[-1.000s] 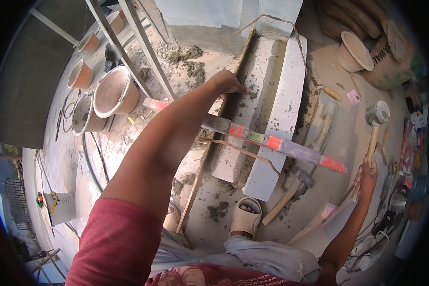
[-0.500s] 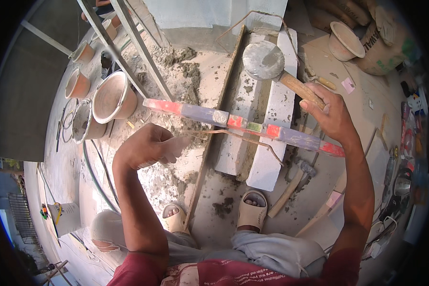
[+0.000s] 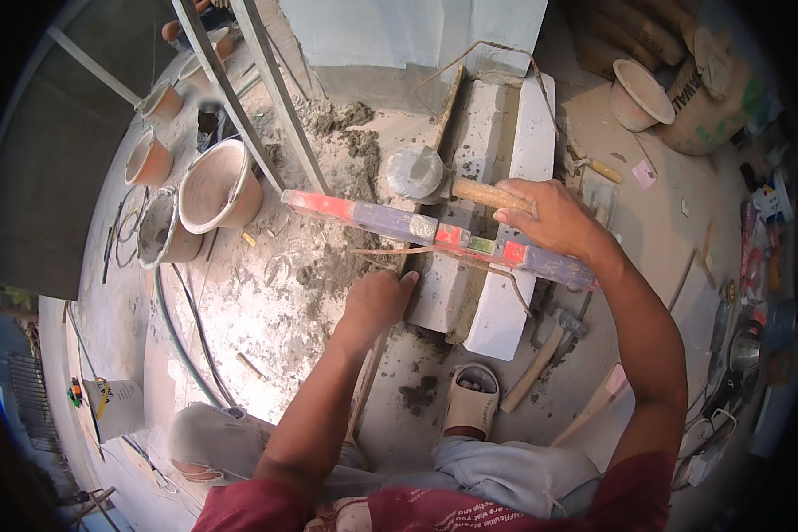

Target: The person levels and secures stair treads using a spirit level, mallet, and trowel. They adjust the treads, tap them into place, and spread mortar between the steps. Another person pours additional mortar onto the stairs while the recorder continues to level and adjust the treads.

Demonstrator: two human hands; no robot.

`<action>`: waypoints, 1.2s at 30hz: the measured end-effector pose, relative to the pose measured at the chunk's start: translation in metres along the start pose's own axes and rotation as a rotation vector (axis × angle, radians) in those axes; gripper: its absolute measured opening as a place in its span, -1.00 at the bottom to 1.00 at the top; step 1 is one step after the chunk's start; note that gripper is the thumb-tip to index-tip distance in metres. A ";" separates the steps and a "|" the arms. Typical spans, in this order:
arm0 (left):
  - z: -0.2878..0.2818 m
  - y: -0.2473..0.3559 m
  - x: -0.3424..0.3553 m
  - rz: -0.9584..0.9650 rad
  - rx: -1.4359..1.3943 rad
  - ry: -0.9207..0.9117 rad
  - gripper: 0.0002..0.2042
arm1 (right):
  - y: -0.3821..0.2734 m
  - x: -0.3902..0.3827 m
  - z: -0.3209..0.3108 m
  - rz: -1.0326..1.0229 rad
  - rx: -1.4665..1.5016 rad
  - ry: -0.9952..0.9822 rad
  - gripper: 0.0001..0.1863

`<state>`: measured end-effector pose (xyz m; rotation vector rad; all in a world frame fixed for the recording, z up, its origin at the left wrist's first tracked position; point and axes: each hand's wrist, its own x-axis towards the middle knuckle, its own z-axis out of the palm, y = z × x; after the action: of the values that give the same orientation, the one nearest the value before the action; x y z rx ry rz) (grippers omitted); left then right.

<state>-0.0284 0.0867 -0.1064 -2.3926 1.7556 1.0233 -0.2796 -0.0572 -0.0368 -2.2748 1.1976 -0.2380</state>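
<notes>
**Mallet over the blocks, level laid across**

Nearest the camera, a sandalled foot (image 3: 473, 401) is resting on the mortar-spattered floor (image 3: 266, 310), just below the near ends of two white blocks (image 3: 505, 222) that are lying side by side and running away from the person. The left hand (image 3: 377, 301) is curled into a loose fist, its knuckles pressing against the left edge of the nearer block beside a thin wooden batten (image 3: 377, 372); it is holding nothing that can be made out. A hammer (image 3: 545, 350) is lying on the floor just right of the blocks. Above the left hand, a long red and blue spirit level (image 3: 434, 230) is lying crosswise over both blocks. The right hand (image 3: 545, 217) is gripping the wooden handle of a rubber mallet (image 3: 414, 172), whose round grey head is hovering just left of the blocks, above the level. Further off to the left, several buckets (image 3: 217, 184) are standing near slanting metal bars (image 3: 248, 106). At the far right, a bowl (image 3: 640, 93) is sitting beside a sack (image 3: 709, 97).
</notes>
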 end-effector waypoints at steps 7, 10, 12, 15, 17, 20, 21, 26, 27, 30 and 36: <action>0.010 -0.007 0.008 0.014 0.005 0.043 -0.34 | 0.003 0.002 0.008 -0.025 0.059 0.007 -0.45; 0.005 -0.003 0.006 0.005 0.008 0.027 -0.35 | 0.007 0.004 0.011 -0.013 0.103 0.008 -0.44; 0.005 -0.004 0.007 0.010 0.021 0.024 -0.35 | 0.007 0.006 0.012 0.014 0.100 -0.016 -0.43; 0.003 -0.003 0.006 0.010 0.021 0.020 -0.35 | 0.007 0.007 0.011 0.029 0.153 -0.041 -0.41; 0.002 -0.002 0.005 0.009 0.016 0.015 -0.35 | 0.009 0.008 0.014 -0.006 0.163 0.010 -0.40; 0.001 -0.002 0.005 0.015 0.016 0.014 -0.35 | 0.011 0.013 0.012 0.002 0.155 -0.032 -0.39; 0.002 -0.003 0.006 0.017 0.017 0.020 -0.35 | 0.012 0.015 0.011 0.013 0.149 -0.065 -0.39; 0.003 -0.004 0.006 0.017 0.026 0.028 -0.36 | 0.012 0.015 0.017 -0.039 0.188 0.050 -0.40; 0.002 -0.003 0.006 0.018 0.028 0.024 -0.37 | 0.013 0.014 0.017 -0.047 0.197 0.081 -0.41; 0.000 -0.001 0.005 0.029 0.067 0.022 -0.39 | 0.020 0.019 0.024 -0.096 0.240 0.156 -0.42; 0.004 -0.004 0.007 0.046 0.042 0.043 -0.38 | 0.018 0.029 0.016 0.025 0.164 0.014 -0.43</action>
<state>-0.0255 0.0840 -0.1145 -2.3780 1.8349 0.9370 -0.2692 -0.0822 -0.0633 -2.1191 1.1685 -0.3308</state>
